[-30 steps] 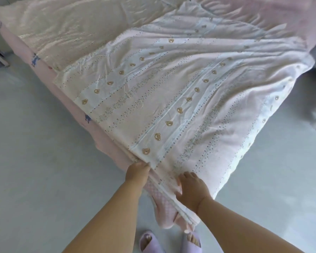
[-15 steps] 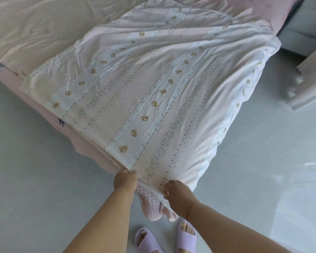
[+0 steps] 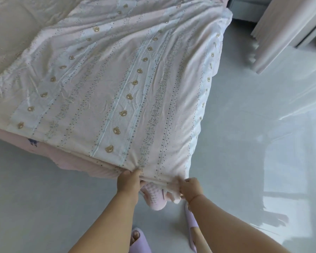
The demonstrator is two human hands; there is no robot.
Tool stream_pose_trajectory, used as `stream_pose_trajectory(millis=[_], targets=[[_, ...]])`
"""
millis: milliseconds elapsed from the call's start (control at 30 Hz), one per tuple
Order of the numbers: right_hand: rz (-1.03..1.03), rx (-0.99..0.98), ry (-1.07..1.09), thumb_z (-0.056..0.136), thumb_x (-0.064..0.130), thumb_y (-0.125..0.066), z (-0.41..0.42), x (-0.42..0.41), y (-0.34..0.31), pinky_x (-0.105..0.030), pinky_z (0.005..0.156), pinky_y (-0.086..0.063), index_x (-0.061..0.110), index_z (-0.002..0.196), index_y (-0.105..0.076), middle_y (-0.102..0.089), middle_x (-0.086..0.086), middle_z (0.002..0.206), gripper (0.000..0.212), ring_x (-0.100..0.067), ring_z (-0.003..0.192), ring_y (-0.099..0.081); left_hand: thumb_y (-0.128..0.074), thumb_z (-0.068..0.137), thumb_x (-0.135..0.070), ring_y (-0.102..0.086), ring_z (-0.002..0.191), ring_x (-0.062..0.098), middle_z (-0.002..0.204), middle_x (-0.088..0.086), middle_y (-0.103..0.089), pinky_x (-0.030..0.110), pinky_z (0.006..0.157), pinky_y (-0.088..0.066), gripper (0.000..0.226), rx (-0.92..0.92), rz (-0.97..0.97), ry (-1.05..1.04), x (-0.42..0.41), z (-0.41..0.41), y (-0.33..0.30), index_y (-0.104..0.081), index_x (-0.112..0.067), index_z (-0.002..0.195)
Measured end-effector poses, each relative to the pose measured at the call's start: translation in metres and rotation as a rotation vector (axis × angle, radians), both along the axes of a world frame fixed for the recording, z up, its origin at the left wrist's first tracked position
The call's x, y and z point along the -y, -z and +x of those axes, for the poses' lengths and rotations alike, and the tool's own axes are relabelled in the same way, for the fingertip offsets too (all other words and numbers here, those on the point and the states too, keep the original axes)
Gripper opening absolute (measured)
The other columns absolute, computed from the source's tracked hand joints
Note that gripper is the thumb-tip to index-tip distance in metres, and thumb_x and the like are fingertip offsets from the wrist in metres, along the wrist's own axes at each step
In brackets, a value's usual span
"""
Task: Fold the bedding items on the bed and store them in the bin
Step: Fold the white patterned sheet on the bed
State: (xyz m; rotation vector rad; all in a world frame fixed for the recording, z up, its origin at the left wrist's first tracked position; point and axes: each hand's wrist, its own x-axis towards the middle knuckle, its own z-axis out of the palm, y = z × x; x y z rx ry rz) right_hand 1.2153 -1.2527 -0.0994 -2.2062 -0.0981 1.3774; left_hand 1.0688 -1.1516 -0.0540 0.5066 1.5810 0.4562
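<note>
Two slippers [image 3: 140, 240] underfoot, curtain [image 3: 288, 30] beside bed [image 3: 44, 148].

Matt, creased cotton-like quilt cover [image 3: 117, 92] lies above a glossy, smooth floor [image 3: 263, 143].

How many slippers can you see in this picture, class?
2. One lilac slipper sits at the bottom centre between the arms; the other slipper, to its right, is partly hidden behind the right forearm.
</note>
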Motion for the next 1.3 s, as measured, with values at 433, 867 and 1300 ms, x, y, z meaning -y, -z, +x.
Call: stream_pose_trajectory(millis=[433,867,1300], targets=[[-0.072,-0.616,0.944,0.087,0.057,-0.050,0.017,-0.004,0.032,-0.006,0.042,-0.033,0.019,0.054,-0.041,-0.035,0.008,0.041,0.051,-0.008,0.024,-0.034,-0.054,0.094,-0.001,-0.067,0.093,0.025,0.107,0.017,-0.066,0.029,0.061,-0.061,0.018,0.155,0.014,0.050,-0.009,-0.011,0.012,-0.060,-0.003,0.110],[0.019,-0.647,1.100,0.091,0.029,-0.057,-0.018,0.031,0.053,-0.023,0.056,-0.035,0.015,0.071,-0.054,-0.056,0.005,0.056,0.025,-0.011,0.060,-0.052,-0.042,0.098,0.003,-0.065,0.086,0.022,0.096,0.011,-0.066,0.036,0.074,-0.053,0.022,0.205,0.080,0.118,-0.005,-0.010,0.000,-0.055,-0.008,0.112],[0.299,-0.705,1.450,0.091,0.025,-0.062,0.028,0.014,0.071,-0.046,0.084,-0.052,0.007,0.106,-0.052,-0.056,-0.012,0.109,0.025,-0.030,0.108,-0.060,-0.043,0.094,0.006,-0.068,0.079,0.022,0.089,0.011,-0.068,0.031,0.065,-0.059,0.024,0.118,0.127,0.080,-0.006,-0.008,0.000,-0.060,-0.010,0.093]])
